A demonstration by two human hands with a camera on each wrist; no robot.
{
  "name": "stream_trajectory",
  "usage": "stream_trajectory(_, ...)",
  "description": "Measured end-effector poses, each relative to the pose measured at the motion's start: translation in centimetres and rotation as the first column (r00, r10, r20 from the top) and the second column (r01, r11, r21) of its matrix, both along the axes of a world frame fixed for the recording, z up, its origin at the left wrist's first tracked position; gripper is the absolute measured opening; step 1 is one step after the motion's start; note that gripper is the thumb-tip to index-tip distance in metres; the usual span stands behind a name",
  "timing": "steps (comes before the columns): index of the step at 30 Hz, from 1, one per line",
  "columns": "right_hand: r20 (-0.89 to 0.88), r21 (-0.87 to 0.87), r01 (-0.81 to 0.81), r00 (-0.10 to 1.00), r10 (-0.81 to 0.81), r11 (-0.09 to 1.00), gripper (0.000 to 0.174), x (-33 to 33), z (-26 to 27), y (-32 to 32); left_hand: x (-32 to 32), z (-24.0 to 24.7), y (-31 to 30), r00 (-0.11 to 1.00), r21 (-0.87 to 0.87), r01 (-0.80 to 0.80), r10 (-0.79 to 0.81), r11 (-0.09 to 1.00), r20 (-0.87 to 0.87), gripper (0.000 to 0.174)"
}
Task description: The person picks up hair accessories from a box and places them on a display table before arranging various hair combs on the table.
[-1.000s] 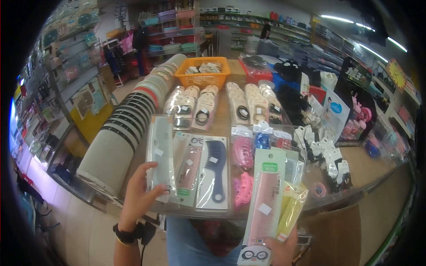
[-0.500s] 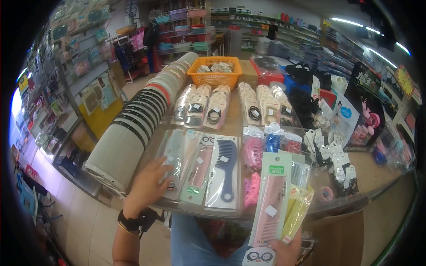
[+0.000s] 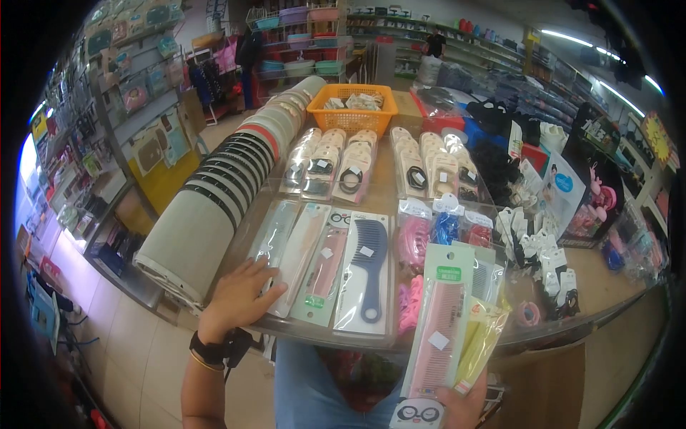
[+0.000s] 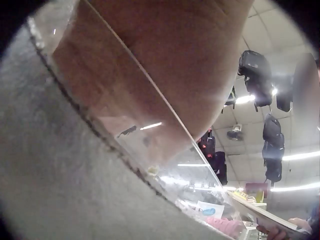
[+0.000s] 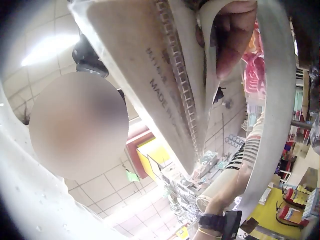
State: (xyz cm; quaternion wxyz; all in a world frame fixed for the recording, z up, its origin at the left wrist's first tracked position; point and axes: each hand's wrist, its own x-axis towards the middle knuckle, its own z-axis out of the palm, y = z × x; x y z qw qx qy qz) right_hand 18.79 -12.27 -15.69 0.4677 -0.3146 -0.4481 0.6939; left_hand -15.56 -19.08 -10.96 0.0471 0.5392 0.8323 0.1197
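Since the left hand (image 3: 241, 299) lowered it, the leftmost comb (image 3: 277, 230) lies flat.

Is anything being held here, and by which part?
The right grip holds packaged combs and a yellow packet by their lower ends. Whether the left grip, at the leftmost comb packs, holds anything cannot be told.
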Motion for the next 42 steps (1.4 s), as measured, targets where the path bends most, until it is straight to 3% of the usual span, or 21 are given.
stream_trajectory(8, 0.002, 0.04, -0.009, 1.0, 0.009, 0.999, 0.061, -0.6, 0.0, 0.3, 0.2, -0.5, 0.1, 0.997, 0.204, -0.075, 0.068, 0.976, 0.038, 0.036)
stream_trajectory(10, 0.022, 0.049, -0.02, 1.0, 0.019, 0.999, 0.061, -0.8, 0.2, 0.4, -0.5, -0.5, 0.1, 0.98, 0.195, 0.2, -0.199, 0.96, -0.027, 0.03)
stream_trajectory(14, 0.045, 0.068, -0.007, 0.999, 0.004, 0.998, 0.063, -0.9, 0.3, 0.4, -0.4, -0.2, 0.1, 0.978, 0.166, 0.193, -0.203, 0.967, 0.044, 0.029)
stream_trajectory(16, 0.05, 0.051, -0.011, 0.999, 0.008, 0.999, 0.064, -0.8, 0.3, 0.4, -0.3, 0.0, 0.1, 0.953, 0.225, 0.258, -0.286, 0.94, 0.1, 0.032)
stream_trajectory(19, 0.084, 0.116, -0.009, 0.996, -0.001, 0.993, 0.066, -0.8, 0.6, 0.3, -0.6, 0.2, 0.1, 0.943, 0.069, 0.302, -0.309, 0.951, 0.122, 0.036)
stream_trajectory(25, 0.068, 0.071, -0.004, 0.998, -0.001, 0.997, 0.07, -1.0, 0.5, 0.2, 0.2, 0.8, 0.3, 0.937, 0.029, 0.343, -0.344, 0.939, 0.053, 0.045)
stream_trajectory(33, 0.105, 0.091, 0.025, 0.994, -0.035, 0.996, 0.07, -0.1, 0.4, 0.8, 1.5, 0.9, 0.0, 0.941, 0.063, 0.336, -0.338, 0.94, 0.021, 0.054)
stream_trajectory(36, -0.008, 0.065, 0.019, 1.0, -0.018, 0.998, 0.072, -0.2, 3.5, 2.5, 1.9, 0.7, -0.2, 0.949, 0.082, 0.316, -0.316, 0.945, -0.01, 0.054)
stream_trajectory(37, 0.095, 0.109, 0.077, 0.992, -0.087, 0.991, 0.068, -0.3, 4.4, 3.0, 2.0, 0.7, -0.2, 0.953, 0.083, 0.304, -0.303, 0.949, -0.019, 0.054)
stream_trajectory(38, 0.092, 0.117, 0.077, 0.992, -0.088, 0.99, 0.068, -0.1, 5.6, 3.9, 2.0, 0.7, -0.2, 0.953, 0.09, 0.303, -0.302, 0.949, -0.023, 0.054)
stream_trajectory(40, 0.065, 0.167, -0.193, 0.981, 0.184, 0.967, 0.07, 0.2, 8.0, 6.2, 1.8, 0.9, 0.0, 0.955, 0.103, 0.297, -0.297, 0.949, -0.013, 0.049)
stream_trajectory(42, 0.06, 0.181, -0.193, 0.981, 0.185, 0.964, 0.067, -1.3, 10.6, 7.7, 1.8, 1.7, 0.8, 0.947, 0.154, 0.32, -0.317, 0.935, -0.047, 0.047)
